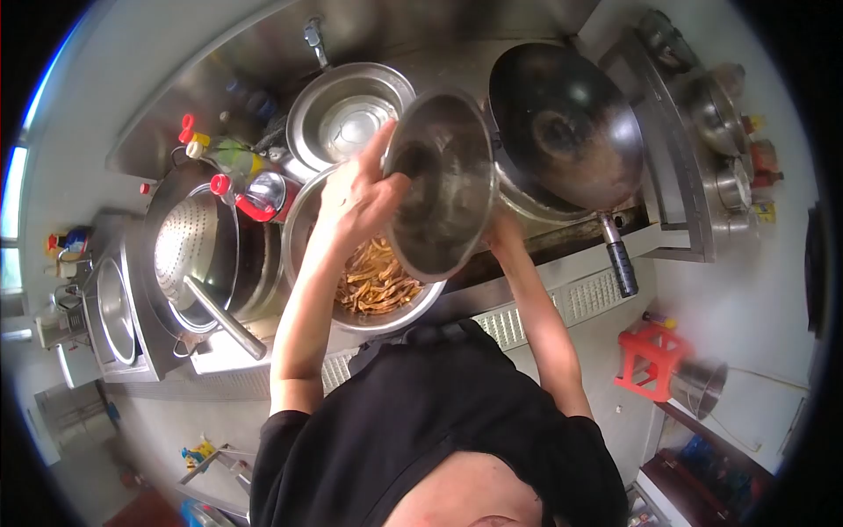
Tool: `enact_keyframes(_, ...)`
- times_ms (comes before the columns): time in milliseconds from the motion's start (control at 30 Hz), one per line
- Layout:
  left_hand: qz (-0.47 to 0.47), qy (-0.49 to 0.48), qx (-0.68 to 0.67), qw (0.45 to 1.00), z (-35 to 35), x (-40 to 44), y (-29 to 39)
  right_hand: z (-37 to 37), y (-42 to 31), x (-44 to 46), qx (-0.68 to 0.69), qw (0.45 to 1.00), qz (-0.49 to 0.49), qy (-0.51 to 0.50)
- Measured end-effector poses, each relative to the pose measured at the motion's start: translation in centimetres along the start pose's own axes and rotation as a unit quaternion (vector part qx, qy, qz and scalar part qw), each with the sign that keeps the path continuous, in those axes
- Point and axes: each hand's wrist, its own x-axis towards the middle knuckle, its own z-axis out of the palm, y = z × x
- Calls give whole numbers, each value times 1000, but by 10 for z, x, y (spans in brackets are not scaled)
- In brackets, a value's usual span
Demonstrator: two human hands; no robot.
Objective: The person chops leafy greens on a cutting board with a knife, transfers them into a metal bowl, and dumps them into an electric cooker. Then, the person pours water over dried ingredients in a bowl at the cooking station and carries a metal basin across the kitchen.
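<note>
A deep metal bowl point(443, 189) is held up on its side, its inner face turned toward me. My left hand point(356, 193) is closed on the bowl's left rim, with the index finger stretched out along it. On the opposite side, my right hand point(503, 228) is against the bowl's right rim, its fingers mostly hidden behind the metal. Below the tilted bowl stands a wide metal basin point(430, 299), holding brown strips of food point(378, 281). Behind my left hand is a metal pot point(303, 132) with clear liquid in it.
A black wok point(562, 123) with a handle toward me stands at right. On the left, a perforated ladle point(189, 250) rests over a pan, near red-capped bottles point(233, 158). A faucet point(316, 39) is behind. A red stool point(652, 360) stands at lower right.
</note>
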Motion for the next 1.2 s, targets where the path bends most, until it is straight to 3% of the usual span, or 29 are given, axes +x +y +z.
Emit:
enact_keyframes(33,32,32,31,998,-1,-1,-1,0,-4,2,-63,997,39,5)
enact_keyframes(200,50,85,126,987,4,-5,20,10,3,22,-66,997,42,10)
enact_keyframes(267,51,108,178,977,15,-1,21,21,-13,11,-302,951,56,20)
enact_keyframes(300,53,123,189,973,21,-1,23,20,-9,13,-308,950,57,16)
enact_keyframes(333,15,79,196,977,20,-2,35,17,-3,16,-264,963,42,14)
enact_keyframes(400,8,85,208,974,29,-9,46,13,3,17,-222,975,27,10)
enact_keyframes(500,-4,32,253,967,38,-24,79,13,-4,8,-399,905,-148,2)
enact_keyframes(567,91,100,282,950,66,-37,73,12,-10,1,-368,918,-148,-27)
enact_keyframes(633,182,144,400,887,76,-57,81,12,-15,-10,-272,954,-99,-71)
enact_keyframes(733,169,162,370,899,84,-79,81,5,-22,-26,-112,985,-21,-133)
enact_keyframes(833,181,151,346,908,71,-90,68,-1,-29,-36,-43,985,21,-164)
enact_keyframes(933,117,94,101,984,59,-81,30,-12,-35,-35,-18,985,48,-164)
enact_keyframes(967,83,75,79,991,51,-77,13,-18,-36,-34,-22,987,51,-153)
enact_keyframes(1033,80,125,-136,979,53,-61,-49,-33,-32,-20,-62,990,63,-107)
enact_keyframes(1067,-28,114,-173,978,47,-58,-76,-31,-40,-30,-81,990,26,-111)
enact_keyframes(1100,-13,161,5,987,54,-58,-107,-36,-42,-34,-67,987,-8,-149)
enact_keyframes(1133,-20,160,185,969,69,-61,-144,-37,-41,-34,-70,991,-7,-118)
enact_keyframes(1167,-85,63,245,964,76,-69,-162,-39,-41,-34,-73,994,-8,-86)
enact_keyframes(1200,-85,-2,249,965,86,-79,-170,-41,-41,-31,-74,994,-10,-85)
